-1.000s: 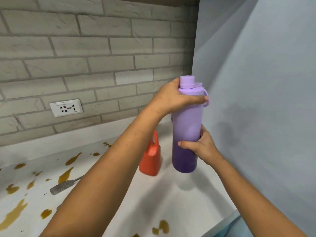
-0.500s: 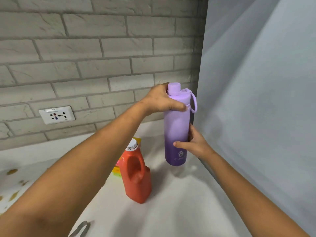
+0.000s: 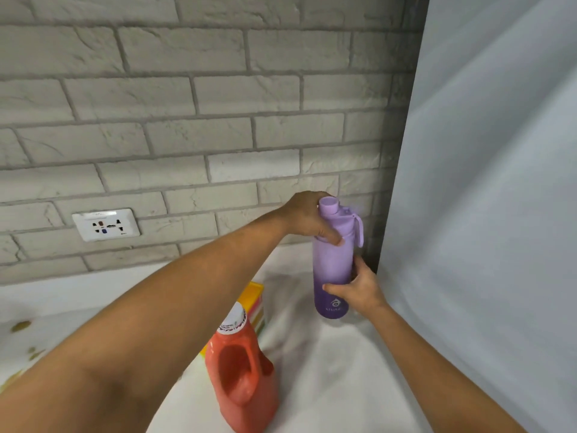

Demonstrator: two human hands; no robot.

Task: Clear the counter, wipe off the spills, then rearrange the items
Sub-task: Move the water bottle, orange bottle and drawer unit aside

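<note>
I see both hands on the purple bottle (image 3: pixel 331 267) — left hand (image 3: pixel 307 218) gripping its top, right hand (image 3: pixel 359 290) wrapped round its lower body. It stands upright in the surface's (image 3: pixel 337 376) far right corner — the orange jug (image 3: pixel 242 375) sits nearer.

Bottle in my hands: purple bottle (image 3: pixel 331 270), matt frosted plastic.
Jug by my left arm: orange jug (image 3: pixel 242 379), smooth plastic with a slight sheen.
Wall: brick wall (image 3: pixel 187 120), rough and matt.
Worktop: counter (image 3: pixel 327 385), smooth white, brown spills (image 3: pixel 21 325).
</note>
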